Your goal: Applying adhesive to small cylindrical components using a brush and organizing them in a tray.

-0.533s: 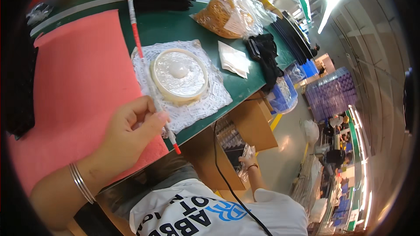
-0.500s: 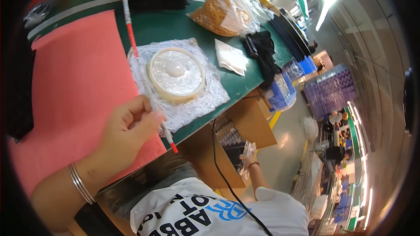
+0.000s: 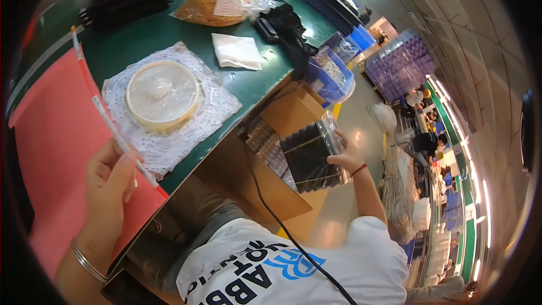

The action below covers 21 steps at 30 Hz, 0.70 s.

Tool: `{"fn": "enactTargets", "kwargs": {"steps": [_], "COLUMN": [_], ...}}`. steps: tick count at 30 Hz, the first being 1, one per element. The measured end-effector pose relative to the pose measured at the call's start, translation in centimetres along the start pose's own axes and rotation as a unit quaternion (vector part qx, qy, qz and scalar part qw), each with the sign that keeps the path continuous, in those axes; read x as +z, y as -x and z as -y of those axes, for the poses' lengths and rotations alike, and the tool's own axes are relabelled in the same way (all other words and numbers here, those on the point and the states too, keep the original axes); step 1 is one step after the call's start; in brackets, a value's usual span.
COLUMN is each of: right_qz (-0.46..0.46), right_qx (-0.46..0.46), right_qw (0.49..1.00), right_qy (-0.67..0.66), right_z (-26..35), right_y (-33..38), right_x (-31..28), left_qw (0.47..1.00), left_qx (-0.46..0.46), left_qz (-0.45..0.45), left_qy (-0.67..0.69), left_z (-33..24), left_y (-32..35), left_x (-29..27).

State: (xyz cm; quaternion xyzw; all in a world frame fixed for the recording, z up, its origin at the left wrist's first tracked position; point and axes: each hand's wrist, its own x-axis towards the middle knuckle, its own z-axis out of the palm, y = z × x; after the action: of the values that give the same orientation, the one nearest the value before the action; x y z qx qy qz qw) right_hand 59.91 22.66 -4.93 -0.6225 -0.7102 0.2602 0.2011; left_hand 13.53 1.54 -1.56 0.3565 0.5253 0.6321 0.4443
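Observation:
My left hand [image 3: 110, 178], with silver bangles at the wrist, pinches the near part of a long thin red-and-white rod [image 3: 108, 118]. The rod runs along the right edge of a pink sheet [image 3: 62, 141] on the green table. Down to the right, my right hand [image 3: 347, 157] is closed on the side of a black, ridged pack [image 3: 310, 158] in clear wrapping, tilted beside an open cardboard box [image 3: 276, 192]. Close to the rod, a round, lidded, cream-rimmed container [image 3: 162, 93] stands on a white printed pad [image 3: 217, 101].
Farther back on the table [image 3: 192, 51] are a folded white cloth [image 3: 236, 51], a plastic bag of orange-brown pieces [image 3: 214, 0], a black bundle [image 3: 288, 31] and a black stack [image 3: 127, 0]. A blue bin [image 3: 330, 76] stands beyond the box. A black cable [image 3: 257, 183] hangs in front.
My right hand has lifted the wrapped black pack up out of the box. My left hand, still pinching the rod, has brought it against the pink sheet's edge. The whole view has shifted.

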Motion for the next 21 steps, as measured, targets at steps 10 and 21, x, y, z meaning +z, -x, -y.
{"fn": "enactTargets", "kwargs": {"steps": [10,21], "right_qz": [0.074,0.129], "right_qx": [-0.146,-0.354], "right_qw": [0.982,0.926], "right_qy": [-0.09,-0.035], "right_z": [17.4,30.9], "right_y": [4.0,4.7], "right_x": [-7.5,-8.0], "left_qw": [1.0,0.981], "left_qx": [0.005,0.169], "left_qz": [-0.015,-0.094], "left_qy": [0.0,0.028], "left_z": [-0.2,-3.3], "left_y": [0.3,1.6], "left_x": [0.1,-0.5]}}
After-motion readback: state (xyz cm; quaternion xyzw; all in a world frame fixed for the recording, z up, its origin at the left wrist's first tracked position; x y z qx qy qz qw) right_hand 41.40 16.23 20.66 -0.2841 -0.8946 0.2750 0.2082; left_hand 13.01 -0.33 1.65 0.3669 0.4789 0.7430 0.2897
